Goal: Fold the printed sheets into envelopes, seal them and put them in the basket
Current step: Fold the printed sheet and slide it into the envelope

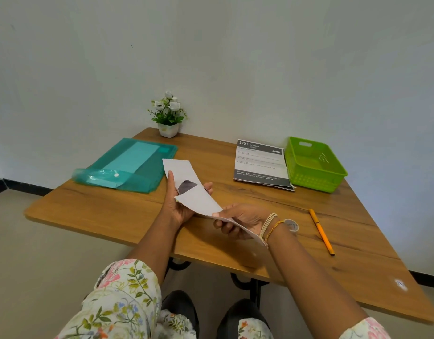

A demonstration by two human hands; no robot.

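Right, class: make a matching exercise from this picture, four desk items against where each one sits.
Things:
1. green basket
2. potted flowers
3. orange pen
4. teal folder

Places:
A. far edge, by the wall
B. left side of the table
C. near right, beside the right wrist
D. far right, next to the printed sheets

Pairs: 1-D, 2-A, 3-C, 4-B

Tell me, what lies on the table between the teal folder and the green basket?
In the head view, the stack of printed sheets lies there, right beside the green basket; bare wood separates it from the teal folder.
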